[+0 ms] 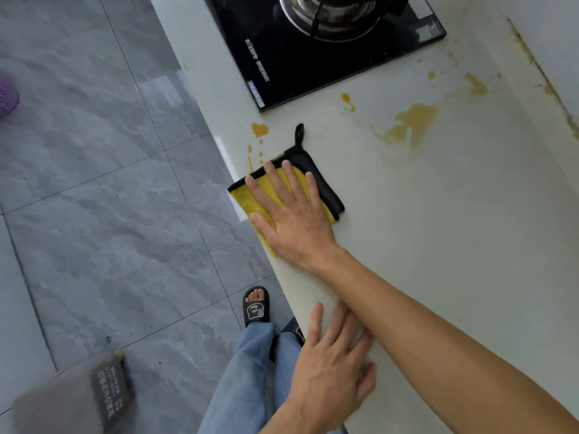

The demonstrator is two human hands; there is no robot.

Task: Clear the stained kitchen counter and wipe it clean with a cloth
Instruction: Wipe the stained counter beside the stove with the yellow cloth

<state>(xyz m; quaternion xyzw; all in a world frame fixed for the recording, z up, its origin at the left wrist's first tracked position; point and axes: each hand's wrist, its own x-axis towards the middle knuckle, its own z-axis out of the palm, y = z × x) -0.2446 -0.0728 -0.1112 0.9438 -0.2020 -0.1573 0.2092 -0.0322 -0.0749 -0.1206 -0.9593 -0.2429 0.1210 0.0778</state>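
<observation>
Right hand point(291, 214) flat over cloth point(247, 198)

Soft, even daylight fills the view, neither harsh nor dim. A pale glare patch lies on the grey floor tiles point(94, 170) near the counter's point(454, 230) front edge, which also carries a bright streak. Shadows are faint (only a soft one beneath the forearm). Straight lines bow toward the frame's edges, and the grey object point(72, 399) at bottom left is blurred.
</observation>
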